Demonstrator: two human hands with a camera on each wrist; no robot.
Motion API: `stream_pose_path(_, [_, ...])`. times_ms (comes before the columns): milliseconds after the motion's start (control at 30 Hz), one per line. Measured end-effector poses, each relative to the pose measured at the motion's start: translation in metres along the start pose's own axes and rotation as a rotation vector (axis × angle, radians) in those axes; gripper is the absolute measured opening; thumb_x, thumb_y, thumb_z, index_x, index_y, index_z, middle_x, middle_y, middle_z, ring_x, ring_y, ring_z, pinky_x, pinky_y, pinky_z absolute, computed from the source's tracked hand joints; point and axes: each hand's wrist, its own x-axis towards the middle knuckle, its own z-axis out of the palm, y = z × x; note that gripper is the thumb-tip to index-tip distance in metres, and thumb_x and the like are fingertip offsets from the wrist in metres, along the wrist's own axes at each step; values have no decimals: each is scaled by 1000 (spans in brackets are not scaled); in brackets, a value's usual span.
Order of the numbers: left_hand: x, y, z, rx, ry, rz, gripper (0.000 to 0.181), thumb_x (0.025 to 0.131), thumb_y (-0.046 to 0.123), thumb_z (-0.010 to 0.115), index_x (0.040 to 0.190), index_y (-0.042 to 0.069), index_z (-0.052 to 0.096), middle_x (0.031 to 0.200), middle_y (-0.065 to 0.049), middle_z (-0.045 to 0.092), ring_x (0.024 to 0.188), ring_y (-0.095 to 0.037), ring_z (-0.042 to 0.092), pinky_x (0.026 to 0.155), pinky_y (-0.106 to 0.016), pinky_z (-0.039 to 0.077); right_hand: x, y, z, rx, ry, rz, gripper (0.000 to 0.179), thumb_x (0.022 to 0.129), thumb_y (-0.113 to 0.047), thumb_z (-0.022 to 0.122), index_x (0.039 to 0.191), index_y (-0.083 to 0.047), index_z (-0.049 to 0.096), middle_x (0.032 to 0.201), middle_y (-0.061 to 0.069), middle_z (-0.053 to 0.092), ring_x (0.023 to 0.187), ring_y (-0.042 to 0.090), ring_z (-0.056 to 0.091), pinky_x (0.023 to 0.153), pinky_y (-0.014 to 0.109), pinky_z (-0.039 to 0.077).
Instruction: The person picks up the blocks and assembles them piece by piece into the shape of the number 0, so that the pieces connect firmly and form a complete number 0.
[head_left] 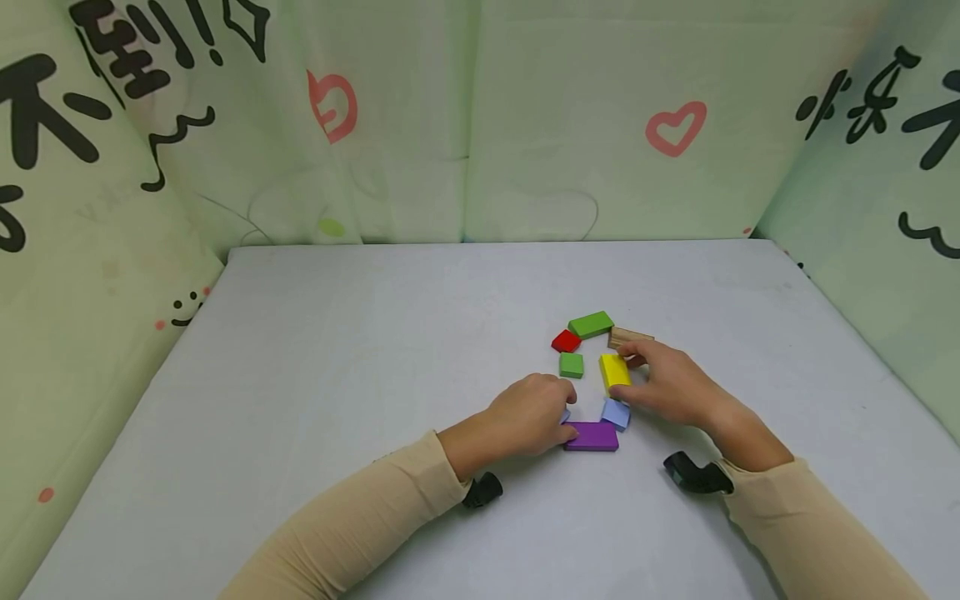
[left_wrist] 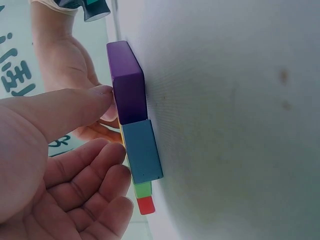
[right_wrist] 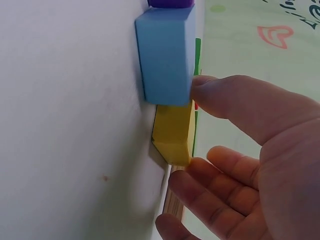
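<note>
Small coloured blocks form a ring on the white table (head_left: 360,333). My left hand (head_left: 528,412) is at its near left. The left thumb touches the purple block (left_wrist: 130,95), and the loosely bent fingers lie against a blue block (left_wrist: 144,152), mostly hidden in the head view. My right hand (head_left: 675,383) spans the yellow block (head_left: 613,372), thumb at its near end and fingertips at its far end. Between yellow and purple lies a second blue block (right_wrist: 167,55). A brown wood-grain block (head_left: 627,336) sits just beyond the right fingers.
A long green block (head_left: 591,324), a red block (head_left: 566,341) and a small green block (head_left: 572,365) make up the far and left sides of the ring. Pale green printed curtains (head_left: 525,125) stand behind the table and along both sides.
</note>
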Motion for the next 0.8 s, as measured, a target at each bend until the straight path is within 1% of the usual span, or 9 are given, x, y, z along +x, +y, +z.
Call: stream_pose_path(800, [1, -2, 2, -11, 4, 5, 42, 88, 33, 78, 123, 12, 68, 106, 2, 68, 89, -8, 57, 78, -18, 49, 2, -2, 1, -6, 2, -10, 58, 87, -25, 77, 130, 7, 53, 122, 24, 59, 113, 41, 54, 99, 58, 43])
